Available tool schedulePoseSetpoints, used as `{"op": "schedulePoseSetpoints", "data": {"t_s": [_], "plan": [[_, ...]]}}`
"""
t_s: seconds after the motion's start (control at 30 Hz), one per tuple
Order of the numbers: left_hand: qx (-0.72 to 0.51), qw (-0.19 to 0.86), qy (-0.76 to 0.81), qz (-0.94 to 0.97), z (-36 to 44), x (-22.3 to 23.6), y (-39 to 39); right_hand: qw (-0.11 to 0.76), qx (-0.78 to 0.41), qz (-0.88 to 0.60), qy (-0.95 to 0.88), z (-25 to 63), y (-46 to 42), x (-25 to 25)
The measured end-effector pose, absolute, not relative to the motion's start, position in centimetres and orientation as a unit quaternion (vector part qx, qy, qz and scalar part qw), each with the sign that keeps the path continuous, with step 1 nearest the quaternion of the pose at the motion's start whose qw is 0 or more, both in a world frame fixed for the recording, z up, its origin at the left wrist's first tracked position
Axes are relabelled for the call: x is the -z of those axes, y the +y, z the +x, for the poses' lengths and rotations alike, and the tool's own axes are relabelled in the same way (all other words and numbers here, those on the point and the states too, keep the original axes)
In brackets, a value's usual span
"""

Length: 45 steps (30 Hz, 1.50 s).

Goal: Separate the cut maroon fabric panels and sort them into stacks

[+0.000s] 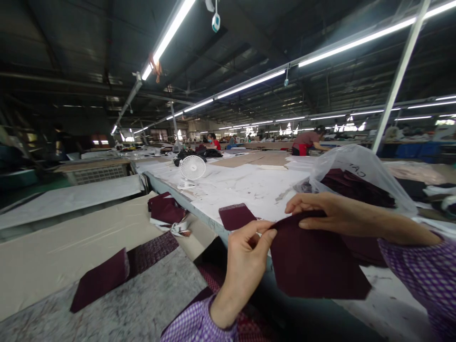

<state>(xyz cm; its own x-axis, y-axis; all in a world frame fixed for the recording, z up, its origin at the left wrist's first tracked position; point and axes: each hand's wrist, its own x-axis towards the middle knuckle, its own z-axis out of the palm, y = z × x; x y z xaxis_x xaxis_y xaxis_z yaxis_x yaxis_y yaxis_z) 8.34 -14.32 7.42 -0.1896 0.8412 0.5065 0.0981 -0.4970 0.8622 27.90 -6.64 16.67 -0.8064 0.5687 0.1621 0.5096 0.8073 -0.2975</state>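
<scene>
A maroon fabric piece (317, 266) with angled lower corners hangs between my two hands over the table's near edge. My left hand (249, 256) pinches its upper left corner between thumb and forefinger. Along the top edge, my right hand (317, 211) grips the cloth, thumb in front and fingers behind. Just beyond my left hand, another maroon piece (237, 216) lies flat on the white table. More maroon cloth lies behind the held piece at the right, partly hidden by it.
A clear plastic bag (370, 175) of maroon pieces stands at the right. A small white fan (192, 167) is on the long white table (231, 183). At the left, maroon pieces (101, 280) and a tied bundle (166, 209) lie on a lower surface. A person (308, 141) bends over farther back.
</scene>
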Motion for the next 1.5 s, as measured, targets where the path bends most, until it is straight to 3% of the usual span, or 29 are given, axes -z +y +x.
{"op": "schedulePoseSetpoints", "data": {"t_s": [0.1, 0.3, 0.53, 0.67, 1.03, 1.17, 1.3, 1.5], "plan": [[-0.655, 0.41, 0.387, 0.503, 8.1, -7.6, -14.3, 0.13, -0.111, -0.282, -0.944, 27.4, -6.6, -16.2], [-0.656, 0.465, 0.364, 0.471, 7.9, -7.7, -14.8, 0.323, 0.081, -0.165, -0.928, 25.9, -8.4, -16.4], [-0.64, 0.449, 0.358, 0.51, 8.9, -7.7, -15.8, 0.287, 0.205, -0.129, -0.927, 24.0, -10.9, -15.4], [-0.642, 0.373, 0.388, 0.546, 9.0, -7.3, -15.8, 0.286, 0.232, -0.135, -0.92, 23.7, -10.9, -14.8], [-0.592, 0.001, 0.47, 0.655, 9.3, -6.3, -15.8, 0.309, 0.313, -0.151, -0.885, 22.5, -11.8, -13.1], [-0.585, -0.015, 0.458, 0.669, 9.1, -6.1, -15.7, 0.34, 0.248, -0.163, -0.892, 22.3, -11.3, -13.0], [-0.579, 0.026, 0.451, 0.679, 8.6, -6.3, -15.8, 0.35, 0.076, -0.194, -0.913, 22.5, -10.8, -13.2], [-0.61, 0.218, 0.436, 0.625, 8.1, -6.7, -16.1, 0.314, -0.137, -0.273, -0.899, 22.7, -10.8, -14.1]]}}
